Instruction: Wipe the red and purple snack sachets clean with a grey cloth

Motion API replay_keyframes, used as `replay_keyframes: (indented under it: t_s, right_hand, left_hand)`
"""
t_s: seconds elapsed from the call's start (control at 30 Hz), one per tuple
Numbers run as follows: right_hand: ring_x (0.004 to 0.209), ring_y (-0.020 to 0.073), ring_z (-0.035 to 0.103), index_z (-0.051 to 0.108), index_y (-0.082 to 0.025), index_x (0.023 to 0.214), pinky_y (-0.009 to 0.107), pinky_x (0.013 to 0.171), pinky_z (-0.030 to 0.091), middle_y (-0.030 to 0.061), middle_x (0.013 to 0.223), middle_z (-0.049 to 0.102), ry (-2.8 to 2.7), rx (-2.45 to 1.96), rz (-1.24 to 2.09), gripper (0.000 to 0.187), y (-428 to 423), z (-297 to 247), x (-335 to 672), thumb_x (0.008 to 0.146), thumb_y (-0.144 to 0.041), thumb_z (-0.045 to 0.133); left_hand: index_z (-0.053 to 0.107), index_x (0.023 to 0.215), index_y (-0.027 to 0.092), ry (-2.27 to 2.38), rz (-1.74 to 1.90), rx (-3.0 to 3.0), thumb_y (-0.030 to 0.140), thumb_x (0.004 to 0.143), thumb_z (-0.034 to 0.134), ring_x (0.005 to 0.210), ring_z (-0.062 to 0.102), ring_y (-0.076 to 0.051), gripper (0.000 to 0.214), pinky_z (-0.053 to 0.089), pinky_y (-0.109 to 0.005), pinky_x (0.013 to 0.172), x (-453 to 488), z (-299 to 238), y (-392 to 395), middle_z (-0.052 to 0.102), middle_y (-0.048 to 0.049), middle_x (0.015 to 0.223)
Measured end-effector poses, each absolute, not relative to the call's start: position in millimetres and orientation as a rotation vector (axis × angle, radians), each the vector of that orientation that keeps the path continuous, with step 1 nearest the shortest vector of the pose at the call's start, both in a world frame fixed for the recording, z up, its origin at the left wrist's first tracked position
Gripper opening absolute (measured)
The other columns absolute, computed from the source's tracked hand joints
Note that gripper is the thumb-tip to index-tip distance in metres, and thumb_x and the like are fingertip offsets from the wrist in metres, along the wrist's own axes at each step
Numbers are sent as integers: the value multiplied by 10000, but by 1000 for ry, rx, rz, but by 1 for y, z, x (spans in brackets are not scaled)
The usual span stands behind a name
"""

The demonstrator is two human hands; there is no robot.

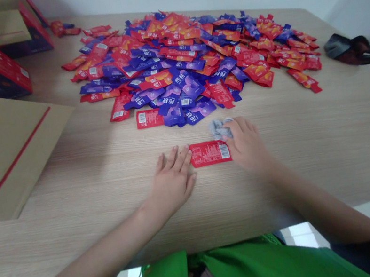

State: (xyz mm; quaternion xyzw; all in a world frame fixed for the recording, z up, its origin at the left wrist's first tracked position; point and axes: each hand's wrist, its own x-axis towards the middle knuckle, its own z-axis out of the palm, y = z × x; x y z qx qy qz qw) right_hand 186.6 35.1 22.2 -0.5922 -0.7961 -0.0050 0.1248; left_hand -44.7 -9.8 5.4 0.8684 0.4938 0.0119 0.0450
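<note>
A red packet (206, 154) lies flat on the table in front of me, its printed back and barcode facing up. My left hand (174, 178) rests palm down with fingers spread, its fingertips touching the packet's left end. At the packet's right end, my right hand (246, 144) is closed on a crumpled grey cloth (219, 128), which sits at the packet's upper right edge. Just beyond both hands spreads a large heap of red and purple packets (172, 64).
Open cardboard boxes (19, 153) stand along the table's left side, one flap reaching toward the middle. A dark, shiny object (348, 50) lies at the far right. The wooden table (315, 144) meets a pale wall behind the heap.
</note>
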Motion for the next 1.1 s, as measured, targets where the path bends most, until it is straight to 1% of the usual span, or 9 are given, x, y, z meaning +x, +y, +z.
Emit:
replay_keyframes:
  t_s: [0.07, 0.17, 0.33, 0.5, 0.6, 0.7, 0.87, 1.0, 1.1]
  right_hand:
    - [1023, 267, 491, 557, -183, 1177, 373, 821, 338, 125, 1177, 576, -2430, -1539, 59, 276, 31, 27, 160, 933, -221, 433]
    - [970, 263, 492, 598, -221, 1101, 382, 786, 314, 106, 1148, 594, -2616, -1425, 63, 232, 24, 23, 139, 925, -204, 447]
    - [955, 285, 490, 608, -190, 1078, 387, 756, 313, 137, 1121, 584, -2549, -1739, -57, 235, 32, 9, 194, 900, -180, 455]
    - [949, 287, 484, 598, -186, 1055, 384, 760, 318, 135, 1101, 576, -2455, -1762, -74, 222, 42, 24, 214, 893, -193, 446]
    - [987, 283, 474, 590, -196, 1083, 386, 780, 307, 123, 1119, 573, -2523, -1510, 1, 230, 34, 35, 172, 880, -195, 482]
    - [957, 272, 467, 603, -206, 1066, 386, 757, 284, 116, 1119, 581, -2697, -1340, 49, 222, 22, 32, 143, 883, -184, 480]
    - [951, 276, 473, 607, -203, 1058, 383, 756, 295, 118, 1113, 584, -2651, -1605, 16, 235, 21, 17, 191, 859, -160, 489]
    - [924, 273, 486, 608, -195, 1032, 372, 747, 305, 117, 1088, 591, -2541, -1800, -14, 216, 31, 25, 226, 872, -176, 465]
    - [963, 274, 481, 605, -201, 1058, 381, 781, 307, 113, 1097, 584, -2514, -1644, 33, 222, 28, 36, 198, 874, -194, 480]
  left_hand:
    - [432, 1465, 138, 1511, 24, 2652, 390, 986, 367, 1467, 268, -316, 544, 272, -550, 1158, -44, 6, -10, 359, -101, 1564]
    - [509, 1407, 115, 1501, 1, 2649, 378, 993, 357, 1462, 282, -318, 513, 267, -553, 1157, -44, 6, -9, 442, -128, 1511]
    - [386, 1496, 165, 1497, 35, 2656, 331, 996, 333, 1457, 294, -311, 529, 308, -564, 1134, -45, 6, -8, 304, -59, 1587]
    - [391, 1490, 142, 1483, -1, 2671, 337, 998, 320, 1448, 308, -325, 534, 329, -580, 1117, -44, 8, -8, 278, -60, 1593]
    - [452, 1451, 124, 1496, -4, 2677, 336, 1000, 332, 1448, 309, -330, 513, 317, -581, 1125, -43, 8, -8, 357, -90, 1561]
    - [538, 1379, 98, 1507, -18, 2674, 324, 1004, 329, 1448, 311, -326, 485, 305, -569, 1137, -42, 8, -9, 459, -124, 1498]
    - [401, 1486, 153, 1503, 16, 2679, 325, 1000, 330, 1446, 313, -324, 521, 331, -580, 1119, -43, 7, -8, 313, -62, 1580]
    - [420, 1474, 147, 1498, -11, 2681, 323, 1002, 314, 1439, 325, -330, 515, 349, -586, 1105, -42, 8, -7, 310, -61, 1580]
    - [431, 1466, 138, 1512, -9, 2686, 313, 998, 336, 1438, 326, -337, 509, 351, -590, 1102, -40, 10, -7, 331, -79, 1571]
